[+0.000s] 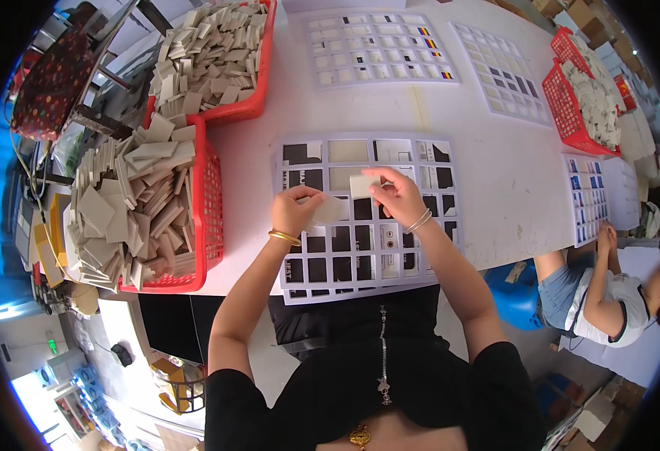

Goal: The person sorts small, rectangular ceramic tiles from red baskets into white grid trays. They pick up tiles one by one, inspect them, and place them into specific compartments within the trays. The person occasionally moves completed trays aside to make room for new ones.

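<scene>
two tiles: the person is holding two small beige square tiles above the sample board, one per hand.
left tile (331, 210): it is sitting pinched at its left edge between the thumb and fingers of the left hand (294, 210), closed on it, over the board's middle rows.
right tile (363, 186): the right hand (399, 197) is clamping it between fingertips, slightly higher and just beside the left tile; whether the two tiles are touching is not clear.
sample board (367, 219): a white card with a grid of square windows is lying flat on the white table (255, 150), near its front edge; some top-row windows are already showing beige, most others are showing dark.
seating advice: each tile is probably best held by its edges, squared to a dark window and pressed flat so that no corner is riding on the white frame.
tile supply: the near red basket (208, 218), heaped with beige tiles, is standing just left of the board; a second red basket (258, 101) is standing behind it.
surroundings: further grid cards are lying farther back; another person (600, 289) is sitting low at the right.
</scene>
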`<state>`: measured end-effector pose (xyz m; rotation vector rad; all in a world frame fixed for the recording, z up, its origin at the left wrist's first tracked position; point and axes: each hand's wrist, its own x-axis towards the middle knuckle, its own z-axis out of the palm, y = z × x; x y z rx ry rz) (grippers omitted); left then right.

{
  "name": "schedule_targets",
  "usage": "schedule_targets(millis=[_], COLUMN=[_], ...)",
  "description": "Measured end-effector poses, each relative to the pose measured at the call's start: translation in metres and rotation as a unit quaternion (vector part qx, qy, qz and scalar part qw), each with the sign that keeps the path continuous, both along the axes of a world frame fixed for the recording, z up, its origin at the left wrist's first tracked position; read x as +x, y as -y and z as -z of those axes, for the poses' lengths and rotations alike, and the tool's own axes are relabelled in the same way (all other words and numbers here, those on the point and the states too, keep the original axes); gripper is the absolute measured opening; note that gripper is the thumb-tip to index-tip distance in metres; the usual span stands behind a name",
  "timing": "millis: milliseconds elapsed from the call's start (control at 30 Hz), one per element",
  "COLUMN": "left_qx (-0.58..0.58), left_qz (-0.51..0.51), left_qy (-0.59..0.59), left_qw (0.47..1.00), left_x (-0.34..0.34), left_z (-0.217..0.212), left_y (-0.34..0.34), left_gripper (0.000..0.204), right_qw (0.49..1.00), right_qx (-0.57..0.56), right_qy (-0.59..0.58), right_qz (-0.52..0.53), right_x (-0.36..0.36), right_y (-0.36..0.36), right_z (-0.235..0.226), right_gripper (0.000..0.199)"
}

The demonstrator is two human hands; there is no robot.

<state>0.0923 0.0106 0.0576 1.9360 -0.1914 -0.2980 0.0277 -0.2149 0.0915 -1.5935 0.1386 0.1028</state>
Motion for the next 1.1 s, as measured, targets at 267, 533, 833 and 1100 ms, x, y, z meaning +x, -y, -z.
schedule_targets(millis=[267,533,833,1100], left_qx=[-0.072,0.0,0.201,0.235], left_qz=[0.003,0.15,0.181,0.162], left_qy=[-0.069,-0.003,0.021,0.056], left_qw=[0.995,0.989,0.962,0.957], left_x=[-0.007,0.016,0.019,0.018], left_z=[0.001,-0.011,-0.013,0.004], left_y=[0.032,0.016,0.01,0.027], left_gripper=[0.023,0.017,0.013,0.014], right_qw=[0.981,0.998,0.998,0.995], right_qx=[0.152,0.01,-0.058,-0.088], right_qy=[-0.121,0.042,-0.005,0.049], right_qz=[-0.024,-0.051,0.03,0.028], right_x=[-0.001,0.006,0.013,0.014], right_y=[-0.012,-0.01,0.023,0.029], right_z=[0.008,0.02,0.014,0.052], right_gripper=[0.032,0.027,0.029,0.017])
